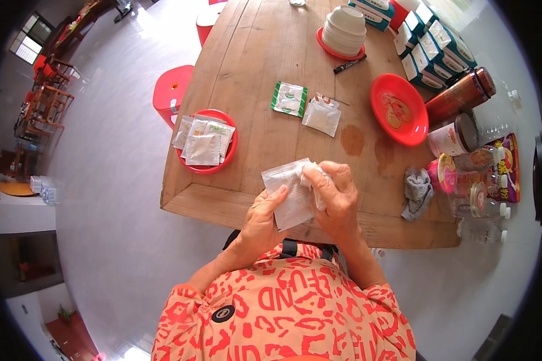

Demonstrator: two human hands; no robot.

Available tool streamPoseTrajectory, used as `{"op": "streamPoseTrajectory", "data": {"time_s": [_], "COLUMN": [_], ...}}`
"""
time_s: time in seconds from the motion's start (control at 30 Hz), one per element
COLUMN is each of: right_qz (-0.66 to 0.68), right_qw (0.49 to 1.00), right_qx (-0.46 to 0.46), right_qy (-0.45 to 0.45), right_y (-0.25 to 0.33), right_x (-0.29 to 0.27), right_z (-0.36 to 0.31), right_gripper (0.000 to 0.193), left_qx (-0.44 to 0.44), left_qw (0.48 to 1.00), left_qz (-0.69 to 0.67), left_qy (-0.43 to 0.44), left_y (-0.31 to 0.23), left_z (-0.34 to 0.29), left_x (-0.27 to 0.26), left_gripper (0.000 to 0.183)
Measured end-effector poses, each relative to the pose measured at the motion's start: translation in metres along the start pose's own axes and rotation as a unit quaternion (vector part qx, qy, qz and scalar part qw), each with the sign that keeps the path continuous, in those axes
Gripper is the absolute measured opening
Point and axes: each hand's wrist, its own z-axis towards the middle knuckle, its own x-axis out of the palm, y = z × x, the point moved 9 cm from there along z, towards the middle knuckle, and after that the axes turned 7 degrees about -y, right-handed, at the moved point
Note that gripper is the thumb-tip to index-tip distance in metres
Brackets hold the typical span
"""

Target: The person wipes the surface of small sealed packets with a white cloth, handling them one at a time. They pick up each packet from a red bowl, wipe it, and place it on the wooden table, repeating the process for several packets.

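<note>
Above the table's near edge, my left hand (256, 224) is closed on a flat white sachet (293, 206), its thumb lying across the front. My right hand (339, 195) pinches a crumpled white tissue (308, 178) against the sachet's upper right part. The right fingers hide some of the tissue. Farther along the wooden table (247, 144) lie a green-edged packet (289, 99) and a pale sachet (323, 117) on top of another small packet. Several more sachets (203, 150) fill a round red dish (206, 170) at the left edge.
A red plate (417, 117) is at the right, beside a copper-coloured flask (462, 93). Near it are a grey cloth (417, 194), a lidded can (448, 139) and clear bottles (479, 230). Stacked white bowls (344, 36), a black marker (350, 64) and tissue boxes (435, 57) stand farther back.
</note>
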Motion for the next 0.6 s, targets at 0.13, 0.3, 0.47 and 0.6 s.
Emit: {"op": "streamPoseTrajectory", "data": {"time_s": [0.13, 0.3, 0.47, 0.6], "right_qz": [-0.03, -0.002, 0.025, 0.068], "right_qw": [0.999, 0.998, 0.996, 0.99], "right_qx": [0.004, -0.06, -0.037, -0.055], "right_qy": [-0.022, 0.027, 0.074, 0.114], "right_y": [-0.005, 0.013, 0.018, 0.033], "right_x": [-0.003, -0.003, -0.013, -0.015], "right_z": [0.006, -0.008, -0.021, -0.023], "right_gripper": [0.042, 0.037, 0.04, 0.039], "left_qx": [-0.033, -0.009, -0.011, -0.016], "left_qw": [0.998, 0.998, 0.998, 0.996], "left_qz": [-0.046, -0.062, -0.065, -0.071], "left_qy": [0.004, 0.009, 0.009, 0.041], "left_y": [0.003, -0.007, -0.002, 0.0], "left_z": [-0.005, 0.001, 0.004, 0.005], "left_x": [0.003, 0.013, 0.011, 0.012], "left_gripper": [0.046, 0.054, 0.055, 0.058]}}
